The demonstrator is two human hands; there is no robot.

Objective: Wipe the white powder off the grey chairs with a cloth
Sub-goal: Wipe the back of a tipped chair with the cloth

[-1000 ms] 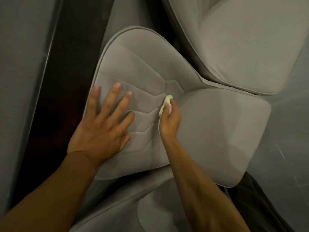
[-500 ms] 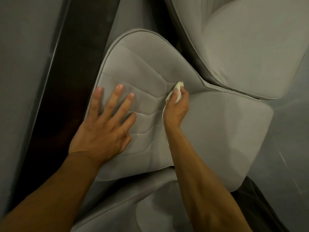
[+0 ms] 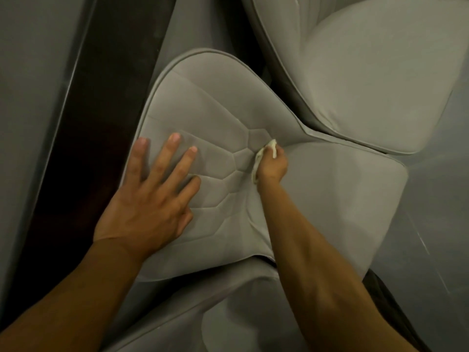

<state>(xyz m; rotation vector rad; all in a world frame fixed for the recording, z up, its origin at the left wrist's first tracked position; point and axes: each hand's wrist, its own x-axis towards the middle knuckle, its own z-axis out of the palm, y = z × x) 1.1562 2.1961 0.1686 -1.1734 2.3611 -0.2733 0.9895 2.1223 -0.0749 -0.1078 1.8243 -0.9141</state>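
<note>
A small white cloth sits bunched in the crease where the quilted back of the grey chair meets its seat. The right hand is clenched around the cloth and presses it to the fabric. The left hand lies flat on the chair back, fingers straight and spread. A second grey chair stands just beside it, with grey floor to the right.

A single view is supplied, taken from a wide-angle camera worn on the head. It is directed steeply downward at close range onto the grey chair; the left hand and right hand are framed centrally.
</note>
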